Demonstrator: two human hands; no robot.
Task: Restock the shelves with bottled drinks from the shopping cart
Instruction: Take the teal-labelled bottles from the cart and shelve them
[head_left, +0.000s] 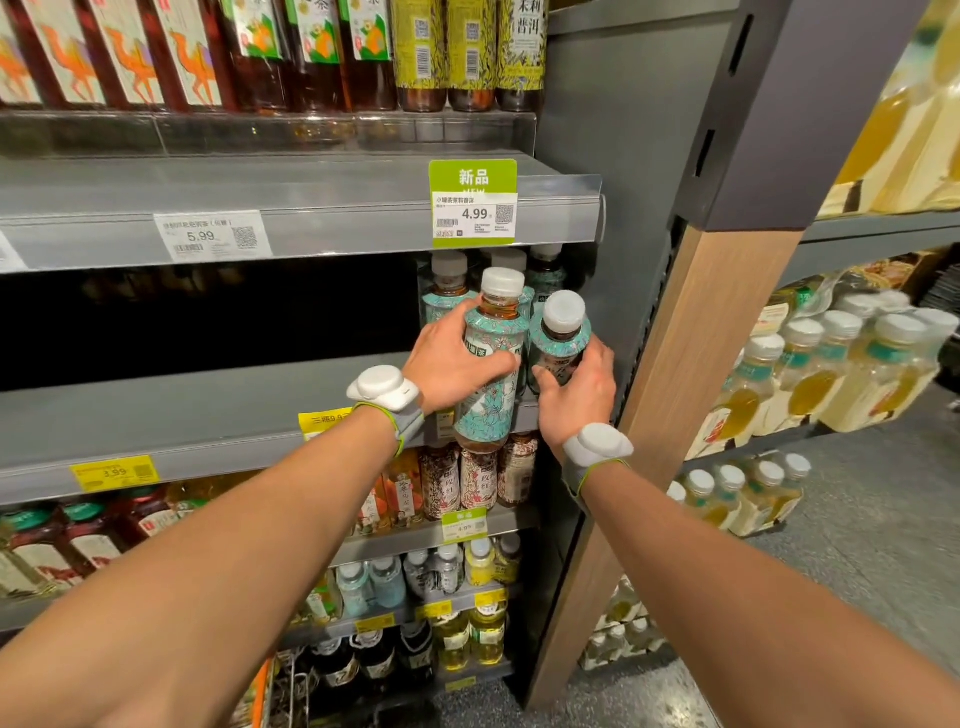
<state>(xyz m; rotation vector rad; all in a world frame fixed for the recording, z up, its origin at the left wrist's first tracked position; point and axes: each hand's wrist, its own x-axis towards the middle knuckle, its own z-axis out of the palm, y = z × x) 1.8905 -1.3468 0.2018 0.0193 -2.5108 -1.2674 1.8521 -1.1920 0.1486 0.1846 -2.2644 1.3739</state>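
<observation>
**Two teal-labelled tea bottles at the right end of the middle shelf.** We see the left bottle (485, 374), white-capped and filled with amber drink, held roughly upright in front of the shelf's (208, 410) front edge. Its base hangs below the edge strip. The left hand (447, 364) grips it from the left side, fingers curled round the label and thumb across the front.

Just beside it, the right bottle (560, 340) tilts its white cap toward us. The right hand (579, 395) wraps the lower body from below and from the right, thumb on the front. We cannot tell whether this bottle's base rests on the shelf.

Directly behind both stand the stocked bottles (449, 291) of the same kind, in the shelf's rear right corner. The shelf to their left lies in shadow.

Each wrist carries a white wrist device (382, 387) on a grey band.

On the edge strip of the upper shelf (311, 182) hang two tags. A green price tag (472, 202) marked 4.99 sits above the held bottles, and a white price tag (213, 236) marked 5.99 sits further left. Dark tea bottles (260, 52) line the upper shelf.

A yellow price tag (114, 472) sits on the middle shelf's front edge toward the left. A wooden post (701, 364) bounds the unit on the right.
</observation>
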